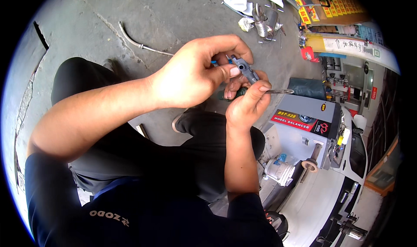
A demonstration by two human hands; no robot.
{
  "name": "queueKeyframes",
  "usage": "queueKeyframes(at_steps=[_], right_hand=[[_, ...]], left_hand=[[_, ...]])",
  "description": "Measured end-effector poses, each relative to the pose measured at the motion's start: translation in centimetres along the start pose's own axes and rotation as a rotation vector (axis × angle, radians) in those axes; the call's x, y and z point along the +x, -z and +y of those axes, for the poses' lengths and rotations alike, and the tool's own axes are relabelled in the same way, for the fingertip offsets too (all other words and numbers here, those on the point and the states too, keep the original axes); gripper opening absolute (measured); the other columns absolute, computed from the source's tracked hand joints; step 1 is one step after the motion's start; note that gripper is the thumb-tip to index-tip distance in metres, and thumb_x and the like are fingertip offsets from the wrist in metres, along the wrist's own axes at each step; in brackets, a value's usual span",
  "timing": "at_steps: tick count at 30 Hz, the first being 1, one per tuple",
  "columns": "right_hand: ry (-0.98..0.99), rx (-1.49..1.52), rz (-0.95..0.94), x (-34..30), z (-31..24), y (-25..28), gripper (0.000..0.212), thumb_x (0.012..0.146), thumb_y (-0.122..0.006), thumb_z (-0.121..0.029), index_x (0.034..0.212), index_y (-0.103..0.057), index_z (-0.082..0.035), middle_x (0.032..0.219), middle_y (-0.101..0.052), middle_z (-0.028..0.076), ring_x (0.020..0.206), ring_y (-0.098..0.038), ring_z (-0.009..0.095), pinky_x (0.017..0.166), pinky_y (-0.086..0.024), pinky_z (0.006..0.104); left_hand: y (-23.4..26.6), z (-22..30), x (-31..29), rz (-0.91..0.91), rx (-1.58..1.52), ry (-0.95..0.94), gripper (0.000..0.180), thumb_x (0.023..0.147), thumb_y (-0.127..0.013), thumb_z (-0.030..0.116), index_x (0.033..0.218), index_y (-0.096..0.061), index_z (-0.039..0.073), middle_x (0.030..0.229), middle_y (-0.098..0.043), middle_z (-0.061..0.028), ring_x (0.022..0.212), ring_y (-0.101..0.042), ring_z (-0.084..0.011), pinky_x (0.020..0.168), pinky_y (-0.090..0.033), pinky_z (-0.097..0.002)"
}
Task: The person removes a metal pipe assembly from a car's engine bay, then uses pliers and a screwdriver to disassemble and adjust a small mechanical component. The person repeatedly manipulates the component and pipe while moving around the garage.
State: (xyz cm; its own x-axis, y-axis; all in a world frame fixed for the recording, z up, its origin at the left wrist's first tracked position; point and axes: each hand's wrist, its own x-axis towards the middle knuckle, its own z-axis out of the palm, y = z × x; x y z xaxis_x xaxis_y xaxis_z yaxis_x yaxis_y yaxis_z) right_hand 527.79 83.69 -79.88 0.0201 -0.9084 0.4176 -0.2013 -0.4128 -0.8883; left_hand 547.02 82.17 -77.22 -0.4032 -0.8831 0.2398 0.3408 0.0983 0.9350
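Observation:
A small dark grey part with a round hole in it is between my two hands, above my bent knees. My left hand pinches its upper end between thumb and fingers, and a bit of blue shows among those fingers. My right hand is closed at the part's lower end, its thumb tip against it. A screwdriver lies through that same hand. Its metal shaft sticks out to the right, while its dark green handle, mostly covered by fingers, shows on the left.
A pale thin hose lies on the cracked concrete floor. Farther off are a cylindrical metal part and white scraps. On the right stand a grey wheel-balancing machine, a white bucket and a white car.

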Motion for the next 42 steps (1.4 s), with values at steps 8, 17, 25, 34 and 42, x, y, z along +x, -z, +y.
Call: queueKeyframes(at_steps=[8, 17, 25, 34, 42], right_hand=[[0.013, -0.001, 0.024, 0.0, 0.1, -0.4, 0.072, 0.108, -0.045, -0.068, 0.098, -0.053, 0.003, 0.068, -0.056, 0.007, 0.054, -0.051, 0.012, 0.048, -0.041, 0.0251], [0.014, 0.007, 0.006, -0.1, 0.1, 0.1, 0.071, 0.108, -0.045, -0.067, 0.099, -0.053, 0.003, 0.069, -0.057, 0.007, 0.054, -0.051, 0.011, 0.048, -0.041, 0.0248], [0.037, 0.029, 0.009, -0.2, 0.0, 0.1, 0.067, 0.108, -0.049, -0.064, 0.099, -0.052, 0.003, 0.067, -0.054, 0.006, 0.054, -0.050, 0.012, 0.047, -0.040, 0.0253], [0.044, 0.017, -0.012, -0.2, 0.2, 0.3, 0.067, 0.109, -0.047, -0.063, 0.099, -0.051, 0.002, 0.067, -0.054, 0.007, 0.054, -0.050, 0.012, 0.048, -0.041, 0.0260], [-0.017, 0.057, 0.059, -0.5, 0.1, -0.4, 0.072, 0.106, -0.049, -0.069, 0.095, -0.059, 0.001, 0.070, -0.060, 0.006, 0.054, -0.051, 0.010, 0.051, -0.038, 0.0244]], left_hand=[[0.1, -0.3, 0.1, 0.014, -0.037, -0.010, 0.024, 0.104, -0.062, 0.002, 0.128, -0.066, 0.006, 0.083, -0.061, 0.0011, 0.074, -0.056, -0.0053, 0.069, -0.047, -0.0241], [0.0, -0.2, 0.2, -0.009, -0.037, 0.007, 0.025, 0.104, -0.062, 0.002, 0.129, -0.065, 0.007, 0.082, -0.062, 0.0007, 0.075, -0.057, -0.0056, 0.069, -0.048, -0.0246], [-0.1, -0.3, 0.1, -0.018, -0.050, 0.008, 0.027, 0.104, -0.061, 0.001, 0.130, -0.065, 0.008, 0.081, -0.060, 0.0018, 0.076, -0.056, -0.0061, 0.071, -0.049, -0.0254], [-0.1, -0.6, 0.2, -0.020, -0.041, -0.012, 0.027, 0.104, -0.060, 0.000, 0.129, -0.065, 0.007, 0.082, -0.060, 0.0017, 0.077, -0.057, -0.0063, 0.073, -0.048, -0.0256], [0.1, -1.0, 0.0, -0.019, -0.060, -0.037, 0.024, 0.104, -0.058, 0.000, 0.127, -0.064, 0.005, 0.079, -0.066, -0.0004, 0.078, -0.058, -0.0071, 0.075, -0.048, -0.0274]])
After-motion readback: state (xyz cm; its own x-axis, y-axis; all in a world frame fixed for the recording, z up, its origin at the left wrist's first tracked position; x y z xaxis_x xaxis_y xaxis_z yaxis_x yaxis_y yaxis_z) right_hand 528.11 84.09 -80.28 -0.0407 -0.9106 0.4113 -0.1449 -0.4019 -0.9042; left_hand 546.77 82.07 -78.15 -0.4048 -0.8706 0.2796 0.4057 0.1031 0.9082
